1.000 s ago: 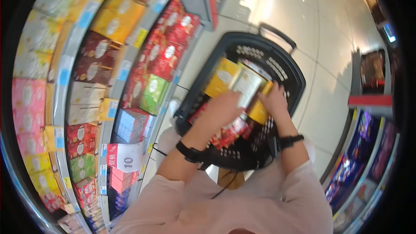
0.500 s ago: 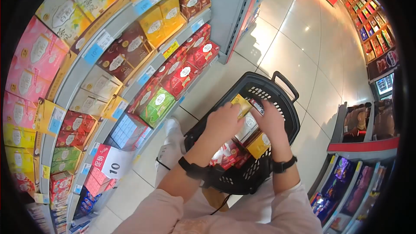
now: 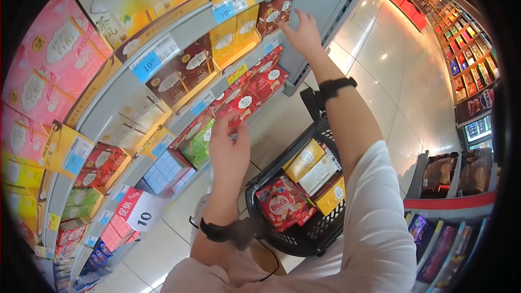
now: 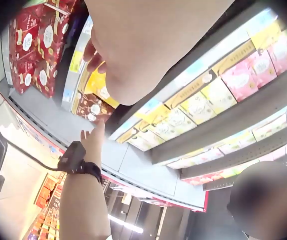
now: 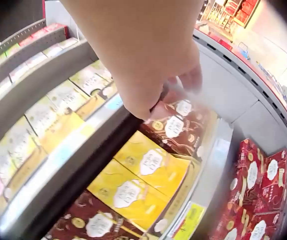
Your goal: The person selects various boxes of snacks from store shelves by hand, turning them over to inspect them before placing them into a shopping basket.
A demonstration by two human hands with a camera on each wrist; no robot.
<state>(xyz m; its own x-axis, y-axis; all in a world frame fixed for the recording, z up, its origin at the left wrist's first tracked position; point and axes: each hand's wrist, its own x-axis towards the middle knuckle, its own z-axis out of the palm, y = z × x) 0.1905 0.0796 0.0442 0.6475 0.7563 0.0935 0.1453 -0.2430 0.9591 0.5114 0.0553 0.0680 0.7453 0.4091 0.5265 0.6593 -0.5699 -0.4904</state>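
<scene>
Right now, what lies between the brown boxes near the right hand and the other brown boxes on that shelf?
Yellow boxes lie between those brown boxes and the other brown boxes, as the right wrist view shows.

Red packet (image 3: 279,204), in black basket (image 3: 296,247): is bearing "Bisco". Red-and-white sign (image 3: 139,210): is reading "促销 Sale 10". Blue price tag (image 3: 148,67), on grey shelf edge (image 3: 196,28): is showing "10", smaller digits blurring.

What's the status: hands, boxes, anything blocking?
Right hand open at brown boxes, contact unclear. Left hand empty. Nothing visibly blocking.
</scene>
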